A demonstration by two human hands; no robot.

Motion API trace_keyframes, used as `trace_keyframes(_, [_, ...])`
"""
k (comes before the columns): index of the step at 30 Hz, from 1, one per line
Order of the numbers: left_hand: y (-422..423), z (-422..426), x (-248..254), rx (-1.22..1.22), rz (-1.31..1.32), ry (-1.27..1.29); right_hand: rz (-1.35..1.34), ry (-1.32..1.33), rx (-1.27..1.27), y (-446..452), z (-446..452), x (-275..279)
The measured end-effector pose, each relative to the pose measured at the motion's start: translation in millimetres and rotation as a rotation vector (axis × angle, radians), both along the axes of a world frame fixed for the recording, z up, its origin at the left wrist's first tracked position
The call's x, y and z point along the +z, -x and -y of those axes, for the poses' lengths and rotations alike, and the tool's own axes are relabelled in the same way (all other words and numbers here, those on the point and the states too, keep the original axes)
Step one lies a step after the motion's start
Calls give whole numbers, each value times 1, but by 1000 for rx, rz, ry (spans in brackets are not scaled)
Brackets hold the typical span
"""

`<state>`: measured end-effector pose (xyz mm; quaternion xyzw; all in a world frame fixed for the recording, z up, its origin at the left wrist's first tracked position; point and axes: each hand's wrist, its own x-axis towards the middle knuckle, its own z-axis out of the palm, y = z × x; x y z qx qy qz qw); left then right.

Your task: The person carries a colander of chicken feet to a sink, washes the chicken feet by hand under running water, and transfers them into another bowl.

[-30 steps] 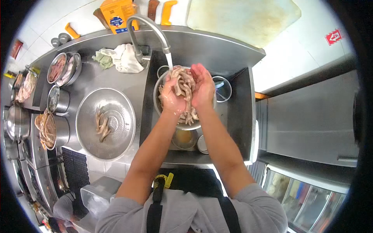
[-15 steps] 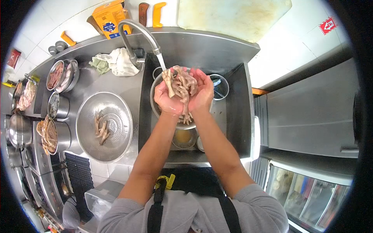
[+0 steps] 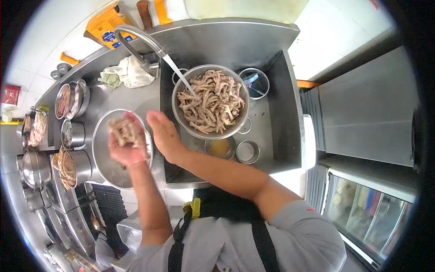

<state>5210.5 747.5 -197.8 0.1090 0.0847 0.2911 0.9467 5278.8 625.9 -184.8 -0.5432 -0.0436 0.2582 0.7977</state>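
Note:
My left hand (image 3: 122,152) is cupped palm up around several chicken feet (image 3: 125,130), blurred by motion. It is over the perforated metal colander (image 3: 102,163) on the counter. Nothing is in my right hand (image 3: 164,137), its fingers stretched out flat beside the colander's right rim. Inside the sink, a large steel bowl (image 3: 176,119) is heaped with more chicken feet (image 3: 213,102). Water from the curved faucet (image 3: 149,41) runs into that heap. What lies in the colander under my left hand is mostly hidden.
Beside the bowl in the sink (image 3: 283,156) stand a pot (image 3: 267,86) with something blue, a container of yellowish liquid (image 3: 219,148) and a round tin (image 3: 247,152). Cloths (image 3: 133,75) lie behind the colander. Metal bowls of meat (image 3: 63,102) line the left side.
Both hands have moved left from over the sink bowl to the colander, the left carrying chicken feet. They have parted, the right now emptied. The bowl's heap is uncovered.

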Motion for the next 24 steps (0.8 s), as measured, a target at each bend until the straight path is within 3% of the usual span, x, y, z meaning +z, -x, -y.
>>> trace_keyframes(1, [17,-22,1,1,-85,26,93,83,55,3,2,-16])
trace_keyframes(4, [52,-58,19,48,-778,-429,358,469,94,-31,56,-55])
trace_keyframes(5, [67,-64,12,170,-942,-680,424,555,52,-49,79,-72])
trace_keyframes(6, [81,-68,-1,295,-1100,-933,-106,412,93,-70,106,-64])
trace_keyframes(7, [90,-70,-9,423,-1252,-1188,269,800,150,-93,131,-87])
trace_keyframes(8, [90,-66,-2,496,-1345,-1405,486,758,-77,-114,158,-150])
trace_keyframes(11, [31,2,45,257,-1185,-1420,460,1053,26,-168,206,-168])
trace_keyframes(13, [-9,46,37,14,-1065,-1683,381,1153,120,-181,212,-151])
trace_keyframes(14, [-32,65,34,-223,-1051,-1662,354,1164,123,-192,210,-172])
trace_keyframes(16, [-78,74,-32,-322,-759,-1713,479,1148,14,-196,200,-195])
trace_keyframes(17, [-99,79,-55,-337,-740,-1785,541,1139,-41,-197,193,-200])
trace_keyframes(18, [-117,82,-74,-353,-721,-1858,456,1119,68,-195,187,-177])
trace_keyframes(21, [-162,82,-121,-421,-796,-2084,519,1042,-83,-196,172,-179])
trace_keyframes(24, [-199,84,-143,-643,-897,-2151,528,1150,-68,-216,160,-201])
